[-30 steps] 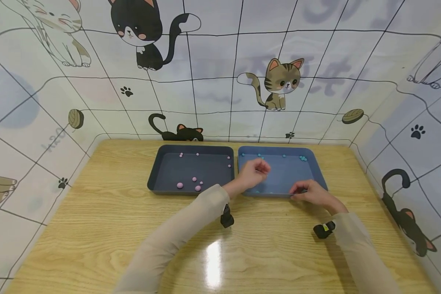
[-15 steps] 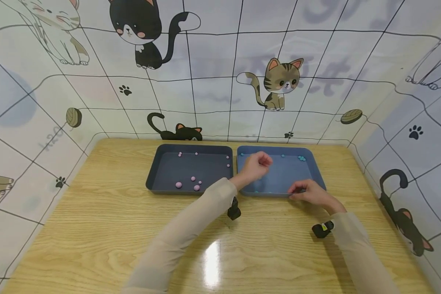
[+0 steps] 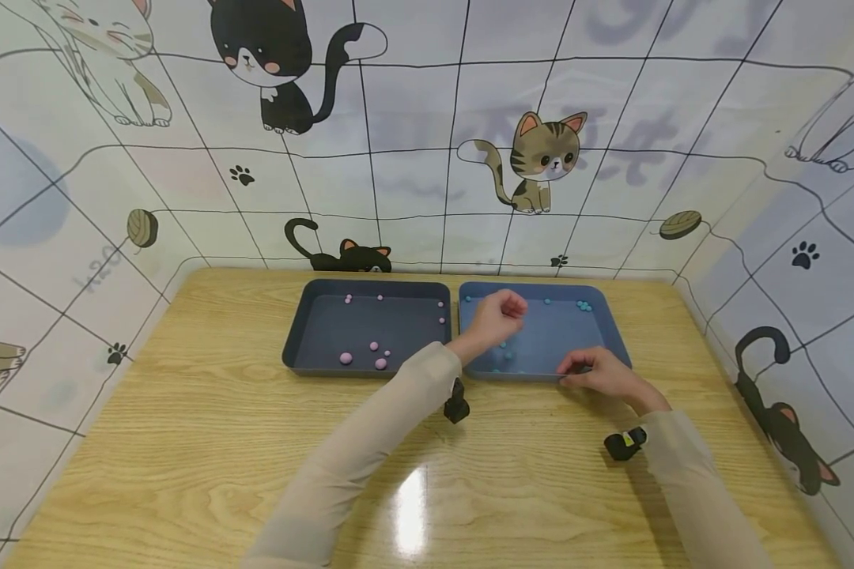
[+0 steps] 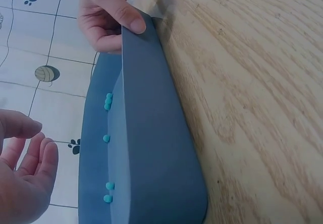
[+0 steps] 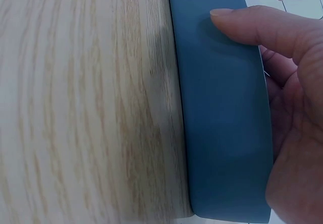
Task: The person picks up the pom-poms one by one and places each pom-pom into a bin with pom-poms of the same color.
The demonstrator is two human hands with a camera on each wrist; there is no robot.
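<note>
My right hand (image 3: 599,371) grips the front wall of the blue tray (image 3: 541,377). In the right wrist view its thumb (image 5: 237,24) presses the outside of that wall, the other fingers behind it. My left hand (image 3: 496,318) hovers over the tray's left part. In the left wrist view its fingers (image 4: 48,163) are loosely curled, with a gap to the thumb and nothing visible between. Small turquoise balls lie in the tray: a cluster (image 3: 584,306) at the back right, a single ball (image 3: 547,301) along the back, others (image 3: 508,356) near the front left. The left hand covers part of the tray.
A dark grey tray (image 3: 370,324) stands left of the blue one. Pink balls of different sizes lie in it, the largest (image 3: 345,359) near its front. Both trays stand on a wooden table (image 3: 206,411), before a cat-patterned wall covering (image 3: 413,174).
My left hand has moved slightly right and toward the back over the blue tray. Turquoise balls now show just in front of it. My right hand keeps its hold on the tray wall.
</note>
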